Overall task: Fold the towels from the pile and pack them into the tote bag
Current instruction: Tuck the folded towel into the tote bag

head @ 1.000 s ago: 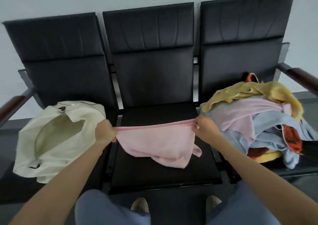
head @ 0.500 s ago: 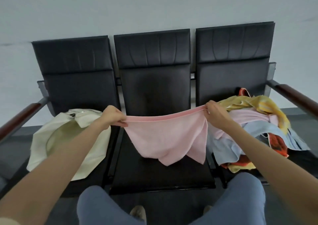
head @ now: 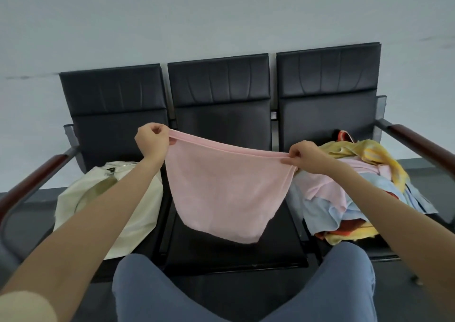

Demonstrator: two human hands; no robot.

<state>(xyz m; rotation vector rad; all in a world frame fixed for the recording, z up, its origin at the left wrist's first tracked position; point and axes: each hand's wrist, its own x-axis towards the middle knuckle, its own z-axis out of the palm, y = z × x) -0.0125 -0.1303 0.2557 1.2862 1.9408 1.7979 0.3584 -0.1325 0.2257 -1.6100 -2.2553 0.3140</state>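
Left hand (head: 152, 141) and right hand (head: 303, 156) each pinch a top corner of the pink towel (head: 225, 193); soft, light, it sags over the middle seat's front edge

Soft matt pink cloth towel (head: 221, 193); cream canvas-like bag (head: 138, 213); black leather-look seats (head: 219, 95), faintly glossy; dark polished wood armrest (head: 423, 147) on grey metal.

You've got 3 black seats (head: 222, 115) in a row w/ 2 armrests (head: 418, 144), one each end. 1 pink towel (head: 226, 188) is up in your 2 hands, left hand (head: 152, 142) and right hand (head: 305, 156). 1 cream tote bag (head: 138, 223). 1 pile of towels (head: 357, 186); can't count those.
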